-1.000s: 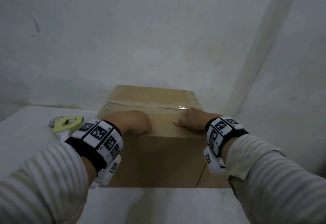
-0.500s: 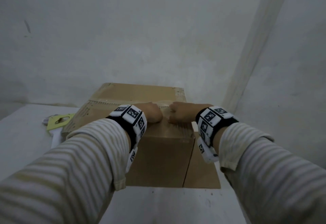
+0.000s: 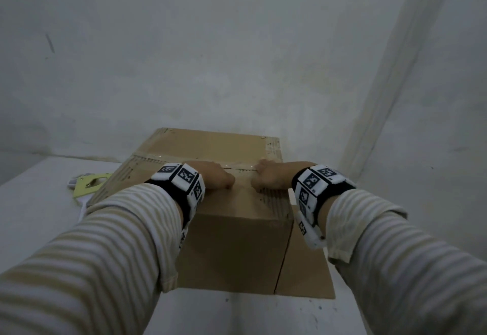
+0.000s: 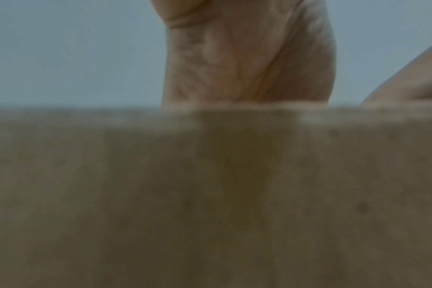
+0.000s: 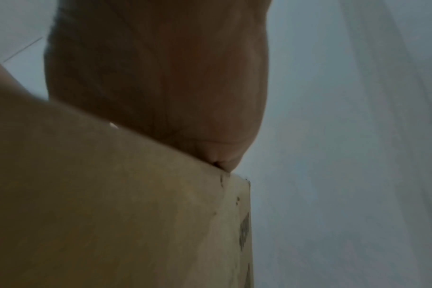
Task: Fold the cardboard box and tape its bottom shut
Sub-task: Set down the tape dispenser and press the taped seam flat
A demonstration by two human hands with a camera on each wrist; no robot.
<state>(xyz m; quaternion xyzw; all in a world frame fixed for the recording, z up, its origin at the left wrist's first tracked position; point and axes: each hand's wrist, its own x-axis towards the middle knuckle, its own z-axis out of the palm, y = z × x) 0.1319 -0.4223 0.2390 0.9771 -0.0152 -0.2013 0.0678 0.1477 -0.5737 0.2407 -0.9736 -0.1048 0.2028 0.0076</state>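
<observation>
- Head view, far left: a yellow-green tape cutter (image 3: 88, 186) lies on the white table (image 3: 39, 203), just beside the left edge of the cardboard box (image 3: 232, 250).
- The box stands in the middle of the table, close to the grey wall (image 3: 210, 58). A strip of clear tape (image 3: 200, 159) runs across its top along the seam.
- The left hand (image 3: 217, 178) rests on the box top near the seam. Its fingers look curled under and close together, but I cannot tell if they grip anything.
- The right hand (image 3: 271, 178) rests just beside the left hand, also on the top near the tape. Its fingers are tucked under the same way and their tips are hidden.
- Both wrist views show only a palm pressing on blurred cardboard.
- At the right, one loose flap (image 3: 305, 263) of the box lies flat on the table.
</observation>
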